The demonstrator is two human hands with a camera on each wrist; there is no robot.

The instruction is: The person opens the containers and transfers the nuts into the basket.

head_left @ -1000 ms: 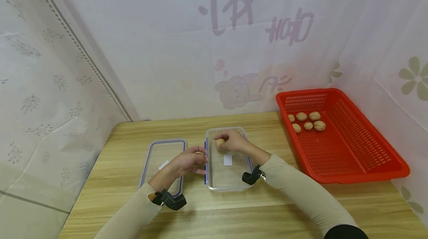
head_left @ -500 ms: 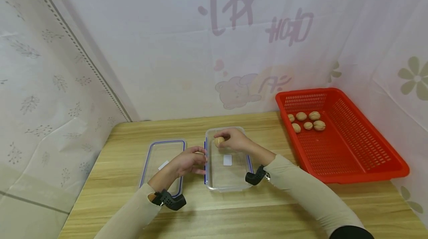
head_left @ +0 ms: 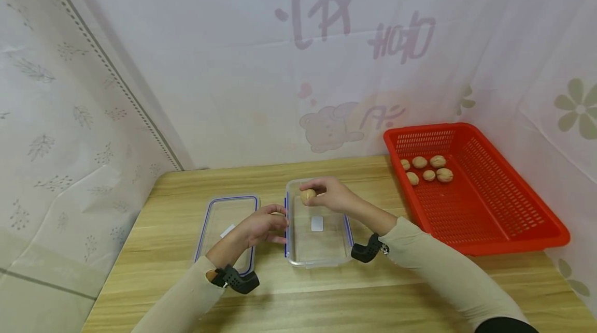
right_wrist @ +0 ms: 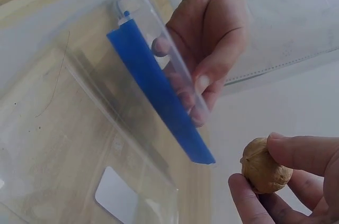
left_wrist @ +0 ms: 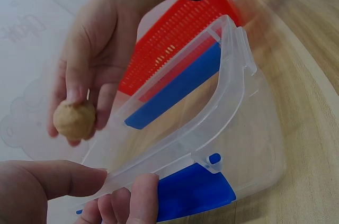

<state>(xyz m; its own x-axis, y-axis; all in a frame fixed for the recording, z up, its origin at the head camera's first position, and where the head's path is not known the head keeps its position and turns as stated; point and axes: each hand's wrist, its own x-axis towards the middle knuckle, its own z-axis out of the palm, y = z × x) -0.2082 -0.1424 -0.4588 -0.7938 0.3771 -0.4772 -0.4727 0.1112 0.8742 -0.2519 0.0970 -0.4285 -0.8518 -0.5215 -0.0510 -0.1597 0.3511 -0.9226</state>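
Observation:
My right hand (head_left: 332, 194) pinches a walnut (right_wrist: 263, 167) between thumb and fingertips. In the head view the walnut overlaps the far left part of a clear plastic food box (head_left: 303, 245), which has blue side latches and no lid on it. My left hand (head_left: 266, 225) grips the box's left wall, thumb at the rim and fingers curled against the outside by the blue latch (left_wrist: 196, 192). The left wrist view shows the walnut above the rim, held from above by the right hand. A white label (head_left: 317, 223) shows on the box's bottom.
A clear lid with a blue seal (head_left: 233, 197) lies left of the box, partly under the left forearm. At the right stands a red perforated basket (head_left: 489, 219) with several walnuts (head_left: 444, 175) at its far left. A patterned cloth (head_left: 224, 89) hangs behind the wooden table (head_left: 317, 302).
My right hand has lifted slightly with the walnut, and its wrist and forearm have swung to the right. More of the walnut shows now. The left hand and the box stay in place.

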